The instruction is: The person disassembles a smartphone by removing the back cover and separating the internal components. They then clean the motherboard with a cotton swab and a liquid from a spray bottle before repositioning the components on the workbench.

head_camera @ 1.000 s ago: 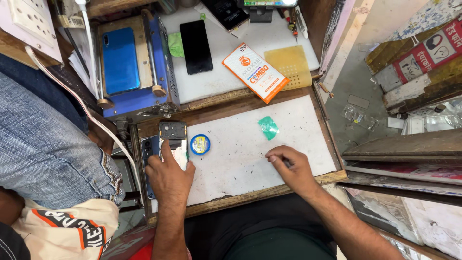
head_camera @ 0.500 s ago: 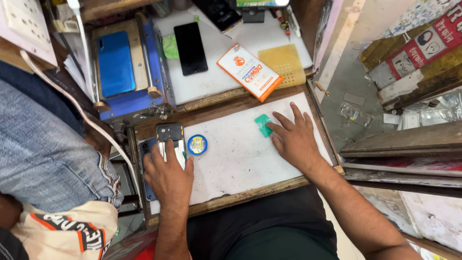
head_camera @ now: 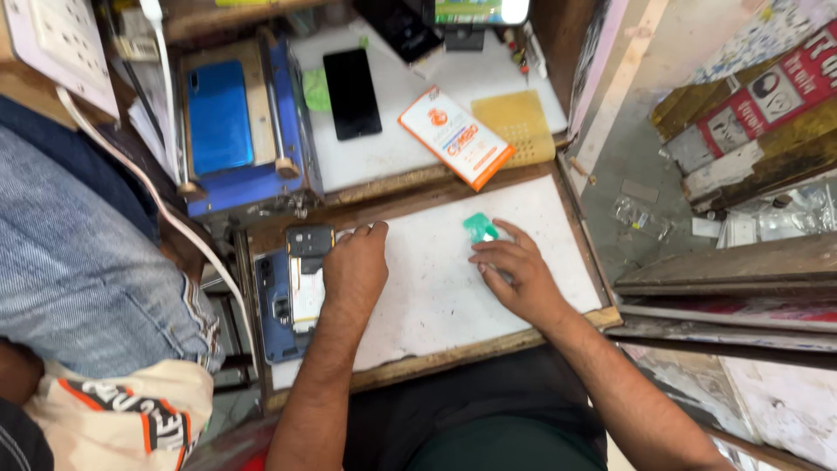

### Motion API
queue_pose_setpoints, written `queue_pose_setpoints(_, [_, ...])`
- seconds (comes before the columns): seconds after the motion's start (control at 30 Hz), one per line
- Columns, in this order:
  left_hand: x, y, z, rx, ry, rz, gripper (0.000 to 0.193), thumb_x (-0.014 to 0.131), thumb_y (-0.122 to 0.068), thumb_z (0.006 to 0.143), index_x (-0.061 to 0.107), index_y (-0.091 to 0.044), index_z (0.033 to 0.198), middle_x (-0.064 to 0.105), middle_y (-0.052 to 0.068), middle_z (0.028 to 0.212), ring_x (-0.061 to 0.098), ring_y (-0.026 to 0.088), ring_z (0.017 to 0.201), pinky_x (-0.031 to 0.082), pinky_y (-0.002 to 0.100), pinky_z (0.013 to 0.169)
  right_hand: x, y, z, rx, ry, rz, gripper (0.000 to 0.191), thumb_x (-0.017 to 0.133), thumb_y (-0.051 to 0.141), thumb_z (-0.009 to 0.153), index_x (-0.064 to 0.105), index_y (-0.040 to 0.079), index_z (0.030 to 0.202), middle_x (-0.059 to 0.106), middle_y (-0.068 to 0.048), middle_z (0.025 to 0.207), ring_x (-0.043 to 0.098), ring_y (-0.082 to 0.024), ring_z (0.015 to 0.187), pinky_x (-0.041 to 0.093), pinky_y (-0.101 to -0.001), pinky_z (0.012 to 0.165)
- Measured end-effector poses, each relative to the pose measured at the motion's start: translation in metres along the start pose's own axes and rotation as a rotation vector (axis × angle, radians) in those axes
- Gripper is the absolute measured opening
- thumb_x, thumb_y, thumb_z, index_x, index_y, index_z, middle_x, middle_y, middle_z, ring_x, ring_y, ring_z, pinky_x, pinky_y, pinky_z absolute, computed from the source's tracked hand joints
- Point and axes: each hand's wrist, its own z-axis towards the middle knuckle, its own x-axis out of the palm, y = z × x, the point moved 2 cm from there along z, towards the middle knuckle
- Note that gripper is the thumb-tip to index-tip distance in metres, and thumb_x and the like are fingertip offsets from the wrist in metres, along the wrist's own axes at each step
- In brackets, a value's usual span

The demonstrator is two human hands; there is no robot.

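Left hand (head_camera: 356,266) palm down at the left edge of the white table (head_camera: 436,305), fingers loosely bent, resting against the opened blue phone (head_camera: 292,288) without gripping it. Right hand (head_camera: 519,279) spread flat to the right, well apart from the left, fingertips touching a small green plastic piece (head_camera: 479,228) but not closed on it.

Judged from this: steadying the phone while reaching for the green piece. Lifting something so thin and flat off the table would call for a fingertip pinch at its edge.

Phone lying flat, long axis running near to far, dark camera end pointing far, insides facing up. Green piece too small to tell its direction.

Farther off, on a raised shelf: an orange and white box (head_camera: 455,148), a black phone (head_camera: 352,93), and a blue phone (head_camera: 218,118) at the left.
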Motion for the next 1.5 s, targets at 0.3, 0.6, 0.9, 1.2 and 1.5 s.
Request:
queue_pose_setpoints(0.3, [-0.023, -0.017, 0.083, 0.271, -0.358, 0.068, 0.047, 0.065, -0.018, 0.094, 0.060, -0.004, 0.139, 0.064, 0.020, 0.137, 0.050, 0.043, 0.133, 0.039, 0.058, 0.106, 0.002, 0.000, -0.002, 0.065, 0.011, 0.007, 0.019, 0.074, 0.004, 0.087, 0.077, 0.010, 0.104, 0.076, -0.004, 0.115, 0.050, -0.033, 0.140, 0.044, -0.0450, 0.112])
queue_pose_setpoints(0.6, [-0.043, 0.034, -0.054, -0.386, -0.125, -0.034, 0.064, 0.074, -0.035, 0.092, 0.054, -0.014, 0.149, 0.055, 0.017, 0.144, 0.056, 0.041, 0.126, 0.052, 0.054, 0.098, 0.000, -0.001, -0.005, 0.042, -0.031, 0.066, 0.018, 0.073, 0.003, 0.089, 0.077, 0.009, 0.105, 0.077, -0.004, 0.112, 0.051, -0.033, 0.140, 0.046, -0.0424, 0.111])
queue_pose_setpoints(0.9, [-0.033, 0.023, -0.080, -0.483, -0.058, 0.189, 0.079, 0.080, -0.038, 0.077, 0.050, -0.012, 0.145, 0.057, 0.029, 0.133, 0.057, 0.043, 0.117, 0.052, 0.054, 0.091, -0.002, 0.013, 0.000, -0.103, -0.020, 0.008, 0.022, 0.075, 0.000, 0.084, 0.076, 0.012, 0.103, 0.076, -0.002, 0.108, 0.055, -0.032, 0.136, 0.044, -0.0439, 0.112])
queue_pose_setpoints(1.2, [-0.060, 0.023, -0.091, -0.473, -0.075, -0.066, 0.076, 0.076, -0.029, 0.079, 0.041, -0.003, 0.142, 0.066, 0.029, 0.119, 0.067, 0.043, 0.107, 0.056, 0.052, 0.094, 0.001, 0.041, -0.005, -0.133, 0.060, 0.105, 0.024, 0.074, 0.000, 0.084, 0.074, 0.011, 0.106, 0.076, -0.005, 0.107, 0.062, -0.031, 0.127, 0.051, -0.0418, 0.105])
queue_pose_setpoints(1.5, [-0.027, 0.019, -0.092, -0.256, 0.380, -1.274, 0.076, 0.074, -0.025, 0.081, 0.037, -0.007, 0.145, 0.070, 0.027, 0.132, 0.068, 0.025, 0.103, 0.056, 0.039, 0.091, 0.017, 0.066, 0.030, 0.039, 0.123, 0.378, 0.054, 0.073, 0.006, 0.090, 0.054, 0.007, 0.141, 0.057, -0.014, 0.143, 0.068, -0.022, 0.114, 0.059, -0.0313, 0.087])
